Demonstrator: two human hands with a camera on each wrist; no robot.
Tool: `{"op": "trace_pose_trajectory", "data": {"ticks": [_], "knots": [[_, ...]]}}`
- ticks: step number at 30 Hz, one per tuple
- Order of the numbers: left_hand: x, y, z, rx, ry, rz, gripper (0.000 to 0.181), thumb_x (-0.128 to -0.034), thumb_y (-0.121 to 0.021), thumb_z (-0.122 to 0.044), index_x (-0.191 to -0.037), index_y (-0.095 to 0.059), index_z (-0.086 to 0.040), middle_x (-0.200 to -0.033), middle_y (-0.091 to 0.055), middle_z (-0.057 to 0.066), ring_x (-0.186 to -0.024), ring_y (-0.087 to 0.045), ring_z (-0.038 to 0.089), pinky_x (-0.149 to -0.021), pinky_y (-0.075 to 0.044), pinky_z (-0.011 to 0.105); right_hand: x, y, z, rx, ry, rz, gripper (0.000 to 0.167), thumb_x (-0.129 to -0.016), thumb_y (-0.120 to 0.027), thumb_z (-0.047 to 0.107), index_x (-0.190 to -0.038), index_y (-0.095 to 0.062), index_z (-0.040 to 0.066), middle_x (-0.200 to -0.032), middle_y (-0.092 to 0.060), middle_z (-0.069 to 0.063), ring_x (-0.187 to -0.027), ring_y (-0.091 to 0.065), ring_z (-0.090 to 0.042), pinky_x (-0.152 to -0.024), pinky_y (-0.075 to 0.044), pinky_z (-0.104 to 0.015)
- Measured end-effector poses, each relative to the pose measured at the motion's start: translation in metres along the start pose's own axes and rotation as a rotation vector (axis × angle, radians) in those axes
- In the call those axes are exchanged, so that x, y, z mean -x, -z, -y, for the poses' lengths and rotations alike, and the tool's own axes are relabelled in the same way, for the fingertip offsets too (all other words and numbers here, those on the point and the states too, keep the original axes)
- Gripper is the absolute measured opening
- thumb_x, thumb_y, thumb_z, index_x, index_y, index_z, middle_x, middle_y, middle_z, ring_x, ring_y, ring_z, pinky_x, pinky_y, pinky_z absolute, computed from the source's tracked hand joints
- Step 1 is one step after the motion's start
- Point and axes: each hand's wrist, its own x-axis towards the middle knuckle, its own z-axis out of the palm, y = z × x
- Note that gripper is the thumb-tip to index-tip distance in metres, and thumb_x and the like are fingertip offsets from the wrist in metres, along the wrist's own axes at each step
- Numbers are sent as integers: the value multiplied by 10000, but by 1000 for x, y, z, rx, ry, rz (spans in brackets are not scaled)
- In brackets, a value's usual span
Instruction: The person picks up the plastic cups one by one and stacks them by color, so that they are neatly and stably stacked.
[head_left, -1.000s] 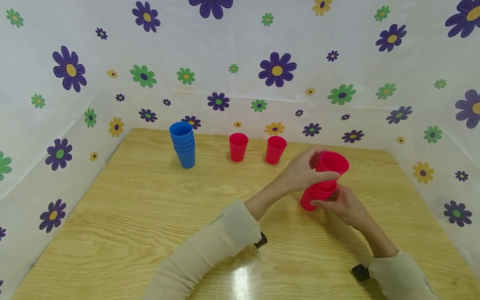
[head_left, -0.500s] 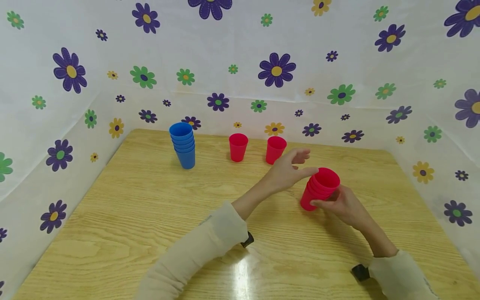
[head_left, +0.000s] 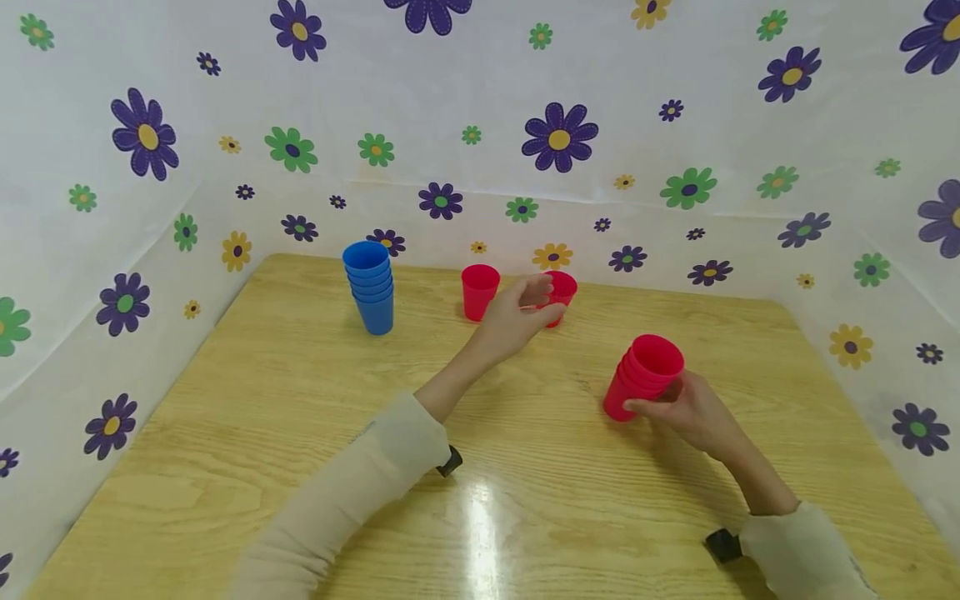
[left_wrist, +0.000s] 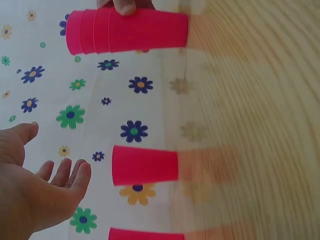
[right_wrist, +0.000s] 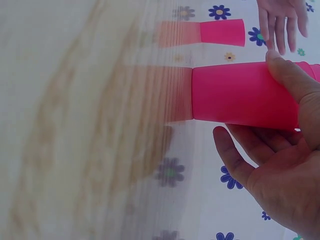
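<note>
My right hand point(head_left: 697, 421) grips a stack of nested red cups point(head_left: 633, 383) standing on the table at the right, thumb on the near side. The right wrist view shows the stack point(right_wrist: 240, 95) between that thumb and the fingers. My left hand point(head_left: 506, 325) holds nothing and is raised, fingers loosely spread. In the head view it overlaps the right one of two single red cups point(head_left: 566, 289), hiding part of it; the left wrist view shows a gap between the hand point(left_wrist: 45, 195) and this cup point(left_wrist: 145, 166). The other single red cup point(head_left: 477, 292) stands to its left.
A stack of several blue cups point(head_left: 375, 296) stands at the back left of the wooden table point(head_left: 225, 433). A white cloth with printed flowers point(head_left: 495, 75) walls off the back and both sides.
My left hand has put a red cup into the right-hand stack, let go, and moved left to the single cups. My right hand has kept its hold on the stack.
</note>
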Motion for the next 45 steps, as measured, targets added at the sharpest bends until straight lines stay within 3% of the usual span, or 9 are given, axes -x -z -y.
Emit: {"op": "trace_pose_trajectory", "data": {"ticks": [6,14,20,26,32,40,45], "knots": [[3,27,8,-10,9,-58,558,-995,-708,-245,-1485,-507,-68,-1407,-596,104,-1268,-589,259,-1009,-538,343,0,1,0,0,-10,3,494,-900,-821,133,-1302,-574,-10,-1155,-703,-135,-966,-650,-148,-840,-544,-220],[4,59,20,-74,38,-225,562,-1010,-687,-280,-1496,-494,-74,-1415,-599,87,-1288,-567,244,-1080,-487,376,0,0,0,10,-5,1,500,-899,-822,132,-1307,-571,-9,-1165,-701,-138,-973,-650,-131,-846,-541,-209],[2,74,30,-29,73,-323,566,-1004,-691,-248,-1504,-480,-86,-1434,-580,85,-1282,-563,247,-1070,-497,371,0,1,-1,22,-1,-2,515,-897,-825,133,-1318,-564,-7,-1181,-698,-142,-991,-648,-124,-857,-539,-200],[0,84,40,-37,107,-333,620,-999,-697,-236,-1532,-433,-59,-1487,-534,135,-1337,-527,285,-1097,-476,387,1,1,-1,14,-3,1,506,-898,-823,132,-1312,-568,-8,-1168,-700,-138,-979,-650,-125,-849,-541,-206],[-2,89,49,-63,166,-298,712,-970,-729,-248,-1562,-386,-49,-1542,-479,159,-1388,-473,312,-1127,-445,423,1,1,-1,13,-1,0,498,-899,-821,128,-1305,-571,-14,-1165,-702,-142,-972,-653,-126,-845,-544,-203],[-10,83,56,-82,274,-236,777,-959,-750,-258,-1596,-340,-87,-1576,-439,110,-1433,-413,306,-1113,-459,448,1,1,-1,16,-10,0,496,-900,-822,137,-1301,-572,-16,-1164,-702,-143,-977,-657,-157,-846,-545,-206],[-17,75,62,-95,305,-232,799,-950,-761,-254,-1601,-329,-87,-1580,-422,123,-1440,-398,319,-1107,-466,446,0,1,-2,7,-10,1,512,-897,-826,140,-1313,-568,-7,-1175,-701,-136,-987,-653,-146,-858,-538,-202]]}}
